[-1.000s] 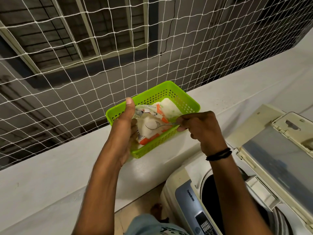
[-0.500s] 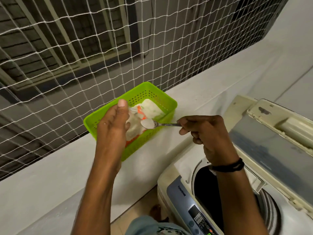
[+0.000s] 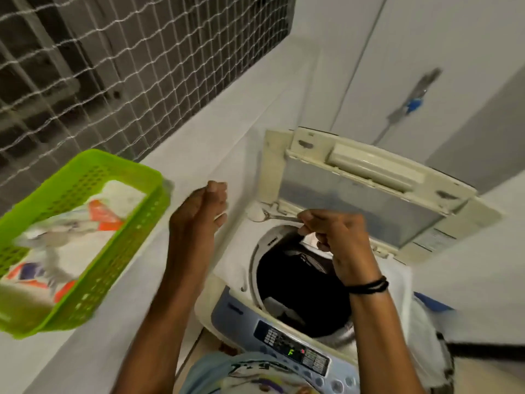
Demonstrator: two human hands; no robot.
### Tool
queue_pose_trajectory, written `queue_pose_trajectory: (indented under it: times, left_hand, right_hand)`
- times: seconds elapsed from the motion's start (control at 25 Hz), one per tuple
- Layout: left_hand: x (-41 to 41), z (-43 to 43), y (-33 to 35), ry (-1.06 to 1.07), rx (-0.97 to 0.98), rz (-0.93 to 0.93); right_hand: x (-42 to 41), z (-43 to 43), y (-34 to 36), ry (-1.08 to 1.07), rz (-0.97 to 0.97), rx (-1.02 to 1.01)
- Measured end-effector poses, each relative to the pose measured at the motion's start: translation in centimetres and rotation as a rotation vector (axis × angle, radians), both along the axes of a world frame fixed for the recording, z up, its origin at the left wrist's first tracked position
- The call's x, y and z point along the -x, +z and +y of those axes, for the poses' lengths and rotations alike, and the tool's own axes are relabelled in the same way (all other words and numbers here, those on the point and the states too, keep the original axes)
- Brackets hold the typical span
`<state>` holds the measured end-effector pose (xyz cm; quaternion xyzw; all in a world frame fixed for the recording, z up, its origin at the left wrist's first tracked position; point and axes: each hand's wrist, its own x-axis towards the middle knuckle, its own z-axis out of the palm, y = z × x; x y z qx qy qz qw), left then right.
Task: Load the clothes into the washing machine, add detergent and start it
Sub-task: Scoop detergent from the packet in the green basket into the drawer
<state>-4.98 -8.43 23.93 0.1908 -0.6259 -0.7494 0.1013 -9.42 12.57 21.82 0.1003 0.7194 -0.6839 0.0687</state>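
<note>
I count one washing machine (image 3: pixel 233 265) with one lid (image 3: pixel 355 200); one green basket (image 3: pixel 122 245); one detergent packet (image 3: pixel 79 231); one spoon (image 3: pixel 272 217); my two hands, a left hand (image 3: pixel 199 214) and a right hand (image 3: pixel 341 237).

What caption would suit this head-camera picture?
Right hand holds a spoon heaped with white powder over the open washing machine.

Dim, motion-blurred wide-angle view, edges warped

The left edge cuts off the green basket (image 3: pixel 133 251), and blur smears the packet (image 3: pixel 79 237) inside it. We cannot read the control panel (image 3: pixel 292 348) labels, nor make out what lies in the dark drum (image 3: pixel 295 285).
</note>
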Motion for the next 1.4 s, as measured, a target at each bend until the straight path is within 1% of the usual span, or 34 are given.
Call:
queue_pose_trajectory:
  times: [0.16,0.28,0.4,0.48,0.52,0.6,0.76,0.8,0.88,1.0,1.12,1.2,1.28,1.36,1.4]
  left_hand:
    - [5.1,5.5,-5.6,-0.156,-0.119,-0.117]
    - [8.6,9.0,-11.9,-0.261,-0.205,-0.277]
    - [10.9,11.6,-18.2,-0.364,-0.201,-0.469]
    - [11.8,13.0,-21.3,-0.422,-0.253,-0.599]
    - [12.2,13.5,-22.4,-0.439,-0.286,-0.648]
    - [13.0,14.6,-24.3,-0.431,-0.327,-0.708]
    - [14.3,15.5,-26.1,-0.393,-0.366,-0.746]
    - [14.4,15.7,-26.3,-0.389,-0.374,-0.75]
    - [14.5,15.8,-26.6,-0.384,-0.383,-0.758]
    - [14.7,15.6,-27.0,-0.368,-0.396,-0.763]
    - [14.6,15.5,-27.3,-0.363,-0.414,-0.766]
    - [14.5,15.4,-27.2,-0.367,-0.421,-0.777]
    - [14.5,15.1,-27.1,-0.369,-0.428,-0.787]
    - [14.2,14.8,-26.4,-0.368,-0.431,-0.789]
    - [14.0,14.7,-26.0,-0.369,-0.428,-0.78]
  right_hand:
    - [0.6,6.2,-5.2,-0.256,-0.077,-0.007]
    - [1.6,9.5,-9.8,-0.429,-0.139,-0.014]
    - [2.7,11.5,-15.0,-0.598,-0.257,-0.087]
    - [3.3,12.0,-18.1,-0.666,-0.313,-0.088]
    - [3.7,12.0,-19.6,-0.668,-0.321,-0.113]
    - [4.4,11.8,-21.7,-0.631,-0.313,-0.225]
    - [5.3,10.7,-24.5,-0.468,-0.214,-0.462]
    - [5.3,10.4,-24.9,-0.425,-0.193,-0.52]
    - [5.0,10.0,-25.0,-0.386,-0.129,-0.569]
    - [4.7,9.7,-25.1,-0.345,0.066,-0.735]
    - [4.5,9.9,-25.2,-0.332,0.109,-0.831]
    - [4.2,9.8,-24.4,-0.367,0.091,-0.787]
    - [4.0,9.7,-23.5,-0.474,-0.02,-0.683]
    - [3.6,9.9,-23.0,-0.592,-0.206,-0.482]
    - [3.3,10.2,-22.7,-0.645,-0.289,-0.314]
